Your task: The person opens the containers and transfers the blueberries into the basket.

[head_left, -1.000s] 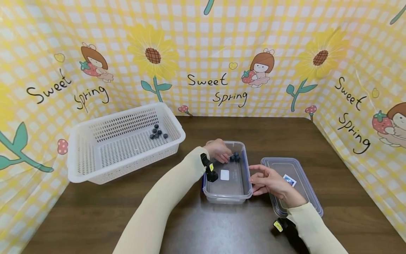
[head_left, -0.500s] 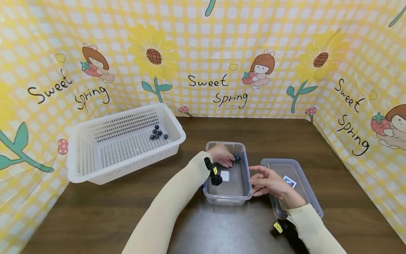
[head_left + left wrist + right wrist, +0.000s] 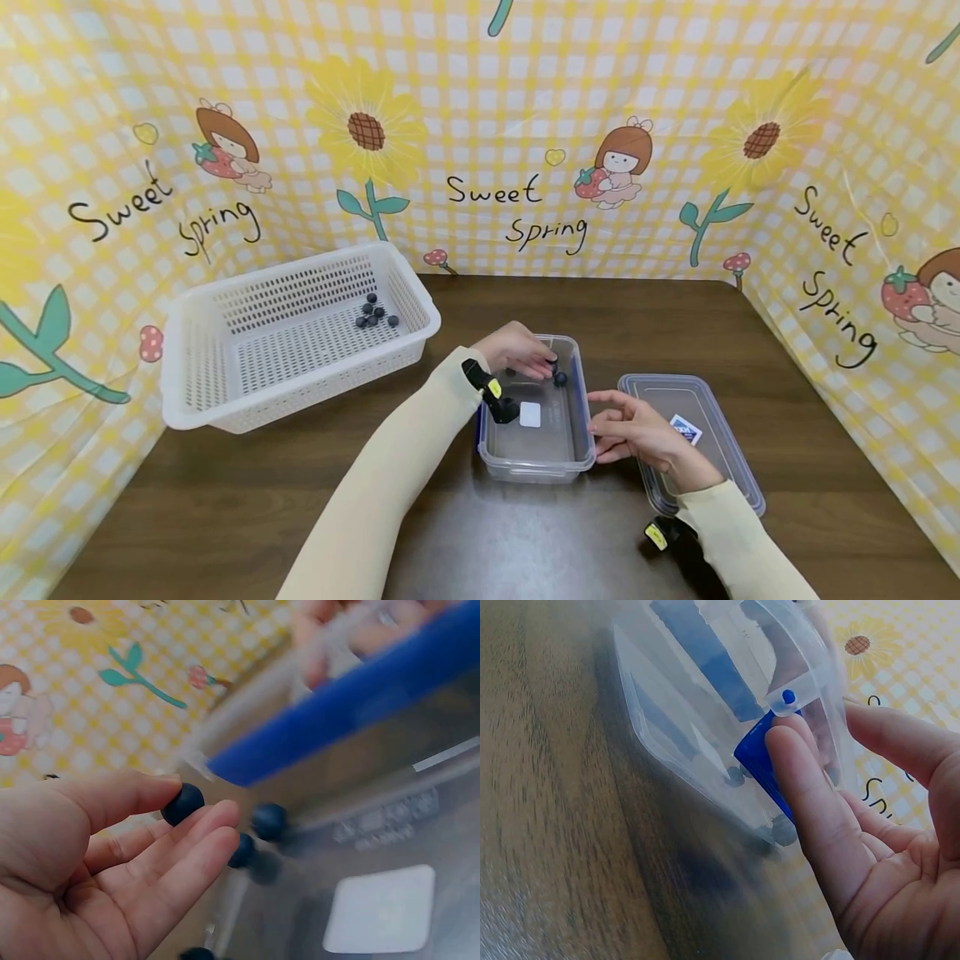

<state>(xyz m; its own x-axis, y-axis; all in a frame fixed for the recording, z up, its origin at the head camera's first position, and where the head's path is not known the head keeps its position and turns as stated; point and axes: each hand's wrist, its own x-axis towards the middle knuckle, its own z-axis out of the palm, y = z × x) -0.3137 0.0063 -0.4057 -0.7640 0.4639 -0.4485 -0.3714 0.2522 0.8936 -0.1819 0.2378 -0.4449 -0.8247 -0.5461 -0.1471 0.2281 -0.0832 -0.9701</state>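
Note:
My left hand (image 3: 516, 350) is over the far end of a clear plastic food container (image 3: 536, 472) with blue side clips. It pinches a blueberry (image 3: 182, 805) between thumb and index finger, the other fingers stretched out below. Beneath them, in the left wrist view, more blueberries (image 3: 268, 822) sit in the container, partly hidden by the fingers. At the container's right side, my right hand (image 3: 637, 429) touches the wall with loosely bent fingers. Its thumb lies against the hanging blue clip (image 3: 761, 754) in the right wrist view.
On the left stands a white perforated basket (image 3: 300, 392) with several blueberries (image 3: 372, 320) in its right end. The container's clear lid (image 3: 708, 450) lies flat at the right, partly under my right hand. A yellow checked cloth (image 3: 480, 108) walls the table's back and sides.
My left hand first reached lower and rightward to the blueberries in the container, then rose back up and left with one pinched. The right hand has stayed at the container's side.

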